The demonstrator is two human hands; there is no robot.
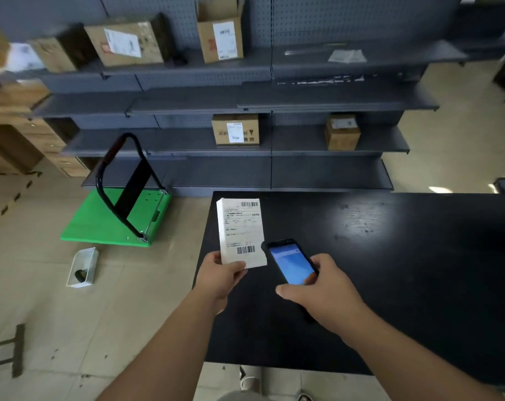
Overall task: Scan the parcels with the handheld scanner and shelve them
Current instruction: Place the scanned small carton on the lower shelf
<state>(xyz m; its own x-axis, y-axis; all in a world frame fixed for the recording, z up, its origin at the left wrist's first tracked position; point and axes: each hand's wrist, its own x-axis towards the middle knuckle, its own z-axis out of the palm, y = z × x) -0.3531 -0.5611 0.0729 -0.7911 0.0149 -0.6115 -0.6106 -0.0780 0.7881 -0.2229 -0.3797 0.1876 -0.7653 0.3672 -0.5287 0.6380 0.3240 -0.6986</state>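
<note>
Low in the frame both forearms reach out over the black bench (419, 256). The left hand (216, 277) has its grip pinched on the bottom corner of a white parcel (241, 231), label up, held at the bench's left edge. Just right of it the right hand (322, 287) grips the scanner (291, 263), its blue screen lit, its top end touching or nearly touching the parcel's lower right corner. On the floor at left lie a small mesh basket (83, 267) and a green cart (106, 221). Beyond stand grey shelves (303, 99) holding several cardboard boxes (235, 129).
</note>
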